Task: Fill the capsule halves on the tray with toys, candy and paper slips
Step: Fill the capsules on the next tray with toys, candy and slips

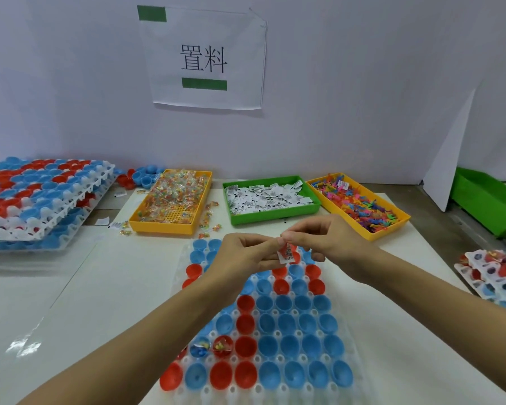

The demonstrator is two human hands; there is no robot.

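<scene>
From the head camera, two bare arms reach in from the bottom of the frame and meet in the middle. The left hand (240, 252) and the right hand (319, 241) both have curled fingers, and together they pinch a small white paper slip (287, 255) with black print on it. The slip hangs just above the far end of the clear tray (345, 334).

The tray lies in the lower middle of the frame. It holds rows of blue and red capsule halves (278, 343), open side up. Two halves near the lower left of the tray have little colored bits inside. Most others look bare, though it is hard to tell for sure.

Behind the hands sit three bins in a row. The yellow bin (170, 223) at the left holds wrapped candy. The green bin (272, 214) in the middle holds more slips. The yellow bin at the right (392, 226) holds tiny colored toys.

A stack of trays (41, 200) sits at the left. A paper sign (205, 57) hangs on the wall at the top.
</scene>
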